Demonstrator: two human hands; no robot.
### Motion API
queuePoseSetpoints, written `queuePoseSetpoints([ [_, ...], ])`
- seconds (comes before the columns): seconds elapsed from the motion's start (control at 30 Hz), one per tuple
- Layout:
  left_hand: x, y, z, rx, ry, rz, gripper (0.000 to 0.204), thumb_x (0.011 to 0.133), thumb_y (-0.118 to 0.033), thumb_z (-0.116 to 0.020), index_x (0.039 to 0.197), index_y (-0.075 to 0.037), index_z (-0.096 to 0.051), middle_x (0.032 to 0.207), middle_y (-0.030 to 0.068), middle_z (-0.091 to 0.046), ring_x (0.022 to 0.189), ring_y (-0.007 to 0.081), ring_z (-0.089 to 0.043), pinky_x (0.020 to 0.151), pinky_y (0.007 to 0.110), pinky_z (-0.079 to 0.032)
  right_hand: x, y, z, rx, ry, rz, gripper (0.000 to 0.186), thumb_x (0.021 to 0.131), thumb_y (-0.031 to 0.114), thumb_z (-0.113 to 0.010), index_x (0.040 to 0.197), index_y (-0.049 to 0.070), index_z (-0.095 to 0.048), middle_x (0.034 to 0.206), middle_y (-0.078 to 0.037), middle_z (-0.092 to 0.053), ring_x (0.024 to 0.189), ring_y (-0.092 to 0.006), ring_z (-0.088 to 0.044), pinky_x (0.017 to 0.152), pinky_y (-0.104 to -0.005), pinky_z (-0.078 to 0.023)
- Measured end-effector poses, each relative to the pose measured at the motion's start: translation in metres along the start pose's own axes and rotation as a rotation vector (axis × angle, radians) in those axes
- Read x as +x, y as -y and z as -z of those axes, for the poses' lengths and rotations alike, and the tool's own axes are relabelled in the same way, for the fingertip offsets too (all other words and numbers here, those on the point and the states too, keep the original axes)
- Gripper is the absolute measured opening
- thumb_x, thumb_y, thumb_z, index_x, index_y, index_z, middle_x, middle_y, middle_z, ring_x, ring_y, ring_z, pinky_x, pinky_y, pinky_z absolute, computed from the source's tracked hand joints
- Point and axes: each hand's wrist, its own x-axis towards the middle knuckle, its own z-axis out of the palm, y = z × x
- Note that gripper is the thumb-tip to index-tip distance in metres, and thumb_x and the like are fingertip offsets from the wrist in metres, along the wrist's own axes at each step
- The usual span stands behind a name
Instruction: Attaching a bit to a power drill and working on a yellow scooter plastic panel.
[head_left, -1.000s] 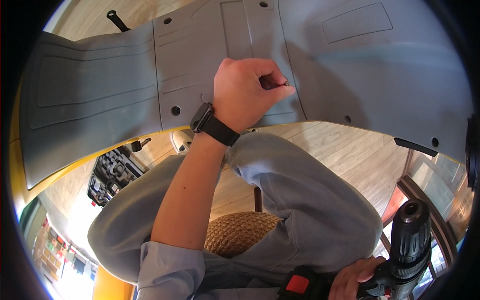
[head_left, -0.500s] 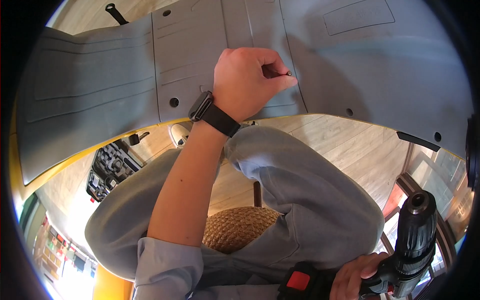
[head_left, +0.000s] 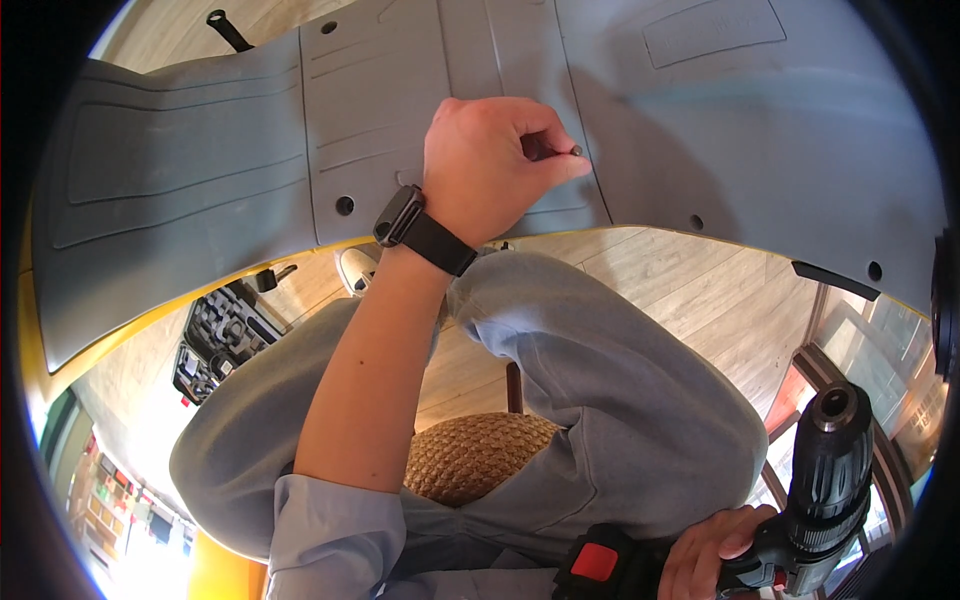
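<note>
My left hand point(head_left: 495, 155), wearing a black watch point(head_left: 402, 215), is closed in a pinch just above a large grey moulded panel point(head_left: 700, 120). Between its thumb and forefinger sits a small dark metal rod point(head_left: 576, 151); only its end shows, and the rest is hidden by the fingers. At the lower right, my right hand point(head_left: 705, 555) is wrapped round the handle of a black cordless drill point(head_left: 830, 470). The drill points up and away, and no bit shows in its chuck point(head_left: 836, 404). Its red-marked black base point(head_left: 597, 561) lies by my lap.
The panel has a yellow edge point(head_left: 150, 308) and several round holes, one of them a dark hole point(head_left: 345, 205) near my watch. An open toolbox point(head_left: 225, 330) lies on the wooden floor at left. Under me is a woven seat point(head_left: 483, 455).
Very little differs. My view and left hand have shifted slightly, and the rod's end is tipped a little between the fingers. The drill stays in my right hand.
</note>
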Motion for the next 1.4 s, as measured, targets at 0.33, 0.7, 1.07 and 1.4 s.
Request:
queuePoseSetpoints([
  [0.33, 0.000, 0.000, 0.001, 0.004, 0.007, 0.006, 0.018, 0.073, -0.011, -0.085, 0.075, -0.001, -0.070, 0.073, 0.0023, -0.071, 0.065, 0.0076, -0.063, 0.063, 0.023, -0.052, 0.000, 0.000, 0.001, 0.016, 0.010, -0.016, 0.079, 0.085, 0.004, -0.074, 0.149, -0.003, -0.028, 0.087, -0.015, -0.061, 0.070, -0.0239, -0.063, 0.059, -0.0376, -0.054],
  [0.7, -0.006, 0.005, -0.006, 0.054, -0.032, -0.172, 0.015, 0.070, -0.007, -0.081, 0.073, -0.004, -0.067, 0.076, 0.0036, -0.069, 0.064, 0.0173, -0.066, 0.062, 0.026, -0.050, -0.001, -0.003, 0.001, 0.035, 0.014, -0.017, 0.080, 0.086, 0.001, -0.070, 0.151, -0.001, -0.024, 0.091, -0.016, -0.061, 0.075, -0.0254, -0.063, 0.065, -0.0405, -0.052],
  [1.07, -0.008, 0.005, -0.002, 0.076, 0.006, -0.133, 0.014, 0.073, -0.012, -0.079, 0.074, -0.009, -0.065, 0.077, -0.0018, -0.066, 0.069, 0.0178, -0.063, 0.070, 0.030, -0.043, 0.001, -0.001, 0.003, 0.036, 0.028, -0.024, 0.081, 0.086, -0.003, -0.066, 0.153, 0.001, -0.021, 0.096, -0.017, -0.060, 0.081, -0.0269, -0.062, 0.072, -0.0434, -0.050],
  [1.4, -0.009, -0.002, -0.009, 0.136, -0.102, -0.118, 0.019, 0.073, -0.013, -0.082, 0.072, -0.011, -0.063, 0.078, -0.0048, -0.068, 0.064, 0.0146, -0.061, 0.063, 0.029, -0.041, 0.006, 0.004, 0.001, 0.066, 0.043, -0.060, 0.082, 0.087, -0.006, -0.063, 0.155, 0.003, -0.017, 0.100, -0.017, -0.059, 0.086, -0.0282, -0.061, 0.077, -0.0460, -0.049],
])
